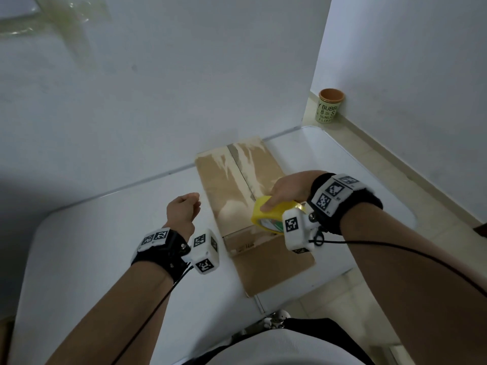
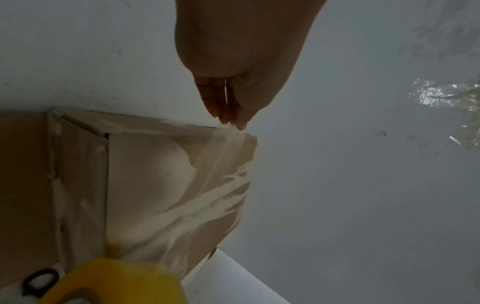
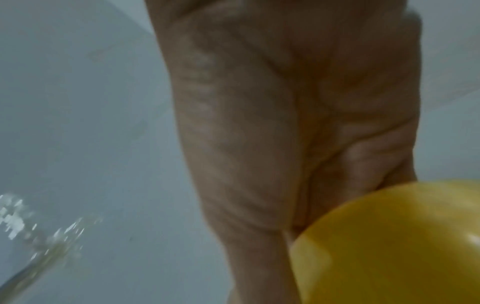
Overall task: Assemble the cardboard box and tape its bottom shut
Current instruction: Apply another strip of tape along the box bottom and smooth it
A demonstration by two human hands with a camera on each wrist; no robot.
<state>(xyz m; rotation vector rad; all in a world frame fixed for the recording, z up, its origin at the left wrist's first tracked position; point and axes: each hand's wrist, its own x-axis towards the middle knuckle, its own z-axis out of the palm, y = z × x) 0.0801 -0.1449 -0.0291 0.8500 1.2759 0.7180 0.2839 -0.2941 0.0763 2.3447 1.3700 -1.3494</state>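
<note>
My right hand [image 1: 286,191] holds the yellow tape roll [image 1: 271,214]. My fingers curl over the top of the roll and my thumb presses its near side. In the right wrist view the roll [image 3: 389,246] fills the low right corner, snug against my palm [image 3: 285,113].

The roll sits over the cardboard box [image 1: 237,185]. The box stands on the white table [image 1: 105,259], pushed up close to the white wall [image 1: 184,75]. Its closed flaps face up, with a seam running down the middle. A clear tape strip [image 2: 223,164] runs from the roll [image 2: 116,283] along the box [image 2: 145,185] to its far edge. The tape is shiny and wrinkled in places.

My left hand [image 1: 183,209] is just beside the box on its left, above the table. In the left wrist view its fingertips [image 2: 226,115] are bunched together, pointing at the far end of the tape strip by the box's corner. I cannot tell if they pinch the tape or only touch it.

One flap [image 1: 274,270] of the box lies flat toward me, hanging a bit past the table edge.

A paper cup [image 1: 329,105] with printed letters stands on the floor in the corner, well apart from the box. Its inside looks orange-brown, and I cannot tell if anything is in it.

Old shiny tape [image 1: 66,30] is stuck on the wall, high on the left.
</note>
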